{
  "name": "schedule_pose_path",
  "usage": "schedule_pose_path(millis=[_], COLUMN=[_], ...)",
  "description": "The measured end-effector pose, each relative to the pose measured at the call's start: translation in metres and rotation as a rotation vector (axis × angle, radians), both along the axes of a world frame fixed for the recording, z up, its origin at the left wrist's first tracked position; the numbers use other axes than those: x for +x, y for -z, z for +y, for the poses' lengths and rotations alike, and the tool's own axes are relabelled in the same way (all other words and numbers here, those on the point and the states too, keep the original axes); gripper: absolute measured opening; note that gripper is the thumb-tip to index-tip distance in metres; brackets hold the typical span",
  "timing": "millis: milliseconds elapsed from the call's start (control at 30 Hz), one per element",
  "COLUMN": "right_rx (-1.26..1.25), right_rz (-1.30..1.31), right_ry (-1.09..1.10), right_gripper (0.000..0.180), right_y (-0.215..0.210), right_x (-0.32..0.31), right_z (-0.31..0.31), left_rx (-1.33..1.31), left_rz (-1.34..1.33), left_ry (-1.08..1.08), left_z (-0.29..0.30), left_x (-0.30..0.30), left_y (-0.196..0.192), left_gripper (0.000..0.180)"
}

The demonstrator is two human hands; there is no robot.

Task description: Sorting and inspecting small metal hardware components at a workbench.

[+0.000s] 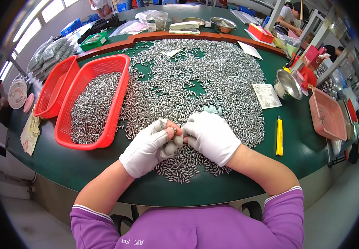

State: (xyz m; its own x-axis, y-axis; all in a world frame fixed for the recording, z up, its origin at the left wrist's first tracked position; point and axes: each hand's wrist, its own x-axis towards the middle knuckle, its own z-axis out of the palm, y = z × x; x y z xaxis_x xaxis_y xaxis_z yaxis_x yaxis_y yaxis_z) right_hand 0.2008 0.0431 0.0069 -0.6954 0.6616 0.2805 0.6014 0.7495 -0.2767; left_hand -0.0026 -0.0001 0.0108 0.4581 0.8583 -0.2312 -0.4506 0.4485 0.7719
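My left hand (148, 147), in a white glove with bare fingertips, pinches a small silvery metal piece (174, 130) between thumb and forefinger. Close beside it, my right hand (212, 135) in a similar white glove has its fingers curled inward; whatever they hold is hidden. Both hands are over the near part of a broad spread of small, spindle-shaped metal pieces (196, 70). To the left, a red perforated basket (124, 89) contains a heap of similar pieces. A yellow cutter knife (279, 137) lies right of the spread.
Another red basket (48, 97) stands farther left. A paper sheet (266, 96), a metal bowl (288, 85) and a pink tray (328, 114) are on the right. A wooden ledge (129, 40) borders the green table (163, 195) behind the pieces. A co-worker (289, 20) is at far right.
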Motion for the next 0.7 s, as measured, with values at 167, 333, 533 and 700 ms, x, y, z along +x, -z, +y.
schedule_pose_path(millis=[167, 333, 533, 700], right_rx=[0.042, -0.327, -0.477, -0.438], right_rz=[0.123, 0.557, 0.713, 0.632], right_ry=[0.044, -0.022, -0.07, -0.048], right_gripper=[0.011, 0.01, 0.011, 0.013], right_y=[-0.009, -0.025, -0.012, -0.022], right_x=[-0.001, -0.003, -0.005, -0.006], right_z=[0.003, 0.0, -0.006, -0.003], left_rx=[-0.014, -0.044, -0.025, 0.014], left_rz=[-0.029, -0.042, -0.016, -0.034], left_ry=[0.022, 0.06, 0.036, 0.03], left_z=[0.001, 0.002, 0.0, 0.002], left_x=[-0.003, -0.003, 0.004, -0.003], left_y=[0.0, -0.002, -0.003, 0.007], left_gripper=[0.024, 0.024, 0.022, 0.02])
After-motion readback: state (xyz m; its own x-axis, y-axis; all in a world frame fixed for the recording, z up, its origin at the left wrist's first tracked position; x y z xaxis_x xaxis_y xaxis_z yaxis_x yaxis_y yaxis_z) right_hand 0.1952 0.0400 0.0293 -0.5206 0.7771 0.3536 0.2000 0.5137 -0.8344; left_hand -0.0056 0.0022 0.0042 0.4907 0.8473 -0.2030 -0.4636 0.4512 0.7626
